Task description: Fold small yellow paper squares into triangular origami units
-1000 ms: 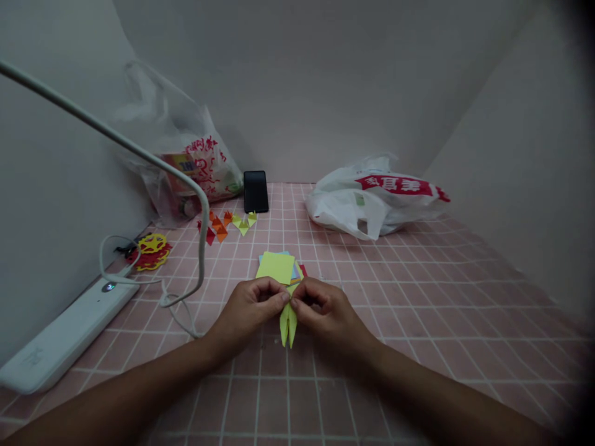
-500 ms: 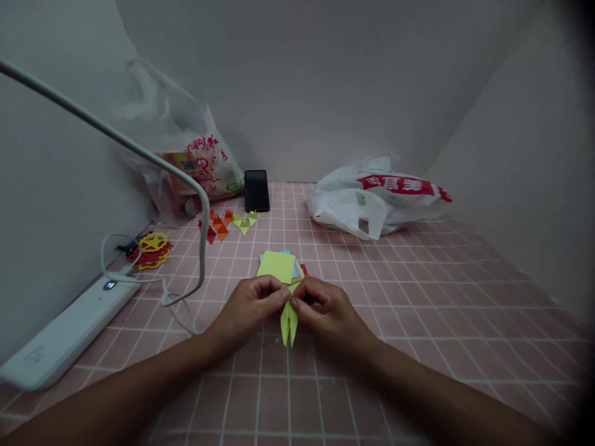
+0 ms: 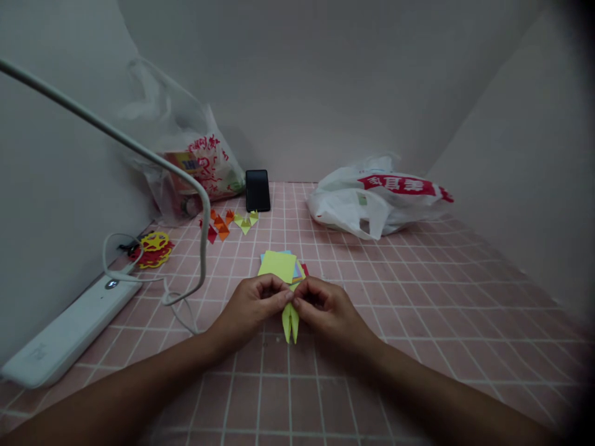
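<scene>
A yellow folded paper (image 3: 290, 323) hangs between my hands, its two narrow points toward me. My left hand (image 3: 261, 301) pinches its upper part from the left with thumb and fingertips. From the other side my right hand (image 3: 325, 306) pinches the same paper, the fingertips of both hands meeting. The middle of the fold is hidden behind my fingers. Just beyond them lies a stack of square coloured papers (image 3: 277, 266), a yellow sheet on top.
Small folded papers in red, orange (image 3: 222, 228) and yellow (image 3: 246, 223) lie near a black phone (image 3: 257, 190). Plastic bags stand at back left (image 3: 214, 164) and right (image 3: 348, 201). A white power strip (image 3: 74, 331), a cable (image 3: 203, 248) and red-yellow cutouts (image 3: 154, 248) are at left.
My fingertips have closed nearer together over the yellow folded paper. Its points sit slightly higher. Both hands otherwise stay in place.
</scene>
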The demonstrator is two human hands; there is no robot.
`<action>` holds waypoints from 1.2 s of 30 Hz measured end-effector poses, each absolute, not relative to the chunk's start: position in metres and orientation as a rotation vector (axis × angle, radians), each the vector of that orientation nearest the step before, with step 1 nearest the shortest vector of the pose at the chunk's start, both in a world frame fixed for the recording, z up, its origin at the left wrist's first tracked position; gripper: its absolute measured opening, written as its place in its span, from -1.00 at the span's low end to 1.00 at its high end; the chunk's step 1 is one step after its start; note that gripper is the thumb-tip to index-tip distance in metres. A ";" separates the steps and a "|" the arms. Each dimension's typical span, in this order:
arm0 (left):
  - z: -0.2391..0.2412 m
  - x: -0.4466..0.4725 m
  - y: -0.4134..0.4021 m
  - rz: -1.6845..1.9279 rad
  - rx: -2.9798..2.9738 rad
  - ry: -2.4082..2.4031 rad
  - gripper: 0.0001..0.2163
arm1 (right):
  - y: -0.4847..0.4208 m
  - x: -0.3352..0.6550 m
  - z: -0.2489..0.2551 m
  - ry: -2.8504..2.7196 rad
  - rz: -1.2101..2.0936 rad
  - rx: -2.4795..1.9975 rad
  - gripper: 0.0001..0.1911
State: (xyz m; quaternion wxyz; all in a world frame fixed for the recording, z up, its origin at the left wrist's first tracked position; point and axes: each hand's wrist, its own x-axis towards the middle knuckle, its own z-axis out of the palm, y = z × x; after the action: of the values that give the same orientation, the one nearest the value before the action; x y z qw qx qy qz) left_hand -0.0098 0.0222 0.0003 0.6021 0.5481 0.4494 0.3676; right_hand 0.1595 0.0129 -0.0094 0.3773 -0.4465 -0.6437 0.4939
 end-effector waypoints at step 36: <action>-0.004 -0.009 0.023 0.881 1.261 1.007 -0.82 | 0.013 0.159 -0.014 -1.438 1.223 -1.171 -0.86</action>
State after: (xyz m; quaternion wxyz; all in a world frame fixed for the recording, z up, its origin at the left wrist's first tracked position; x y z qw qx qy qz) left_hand -0.0092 0.0228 -0.0040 0.6061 0.5455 0.4356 0.3812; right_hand 0.1593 0.0130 -0.0143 0.4437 -0.4724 -0.5801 0.4934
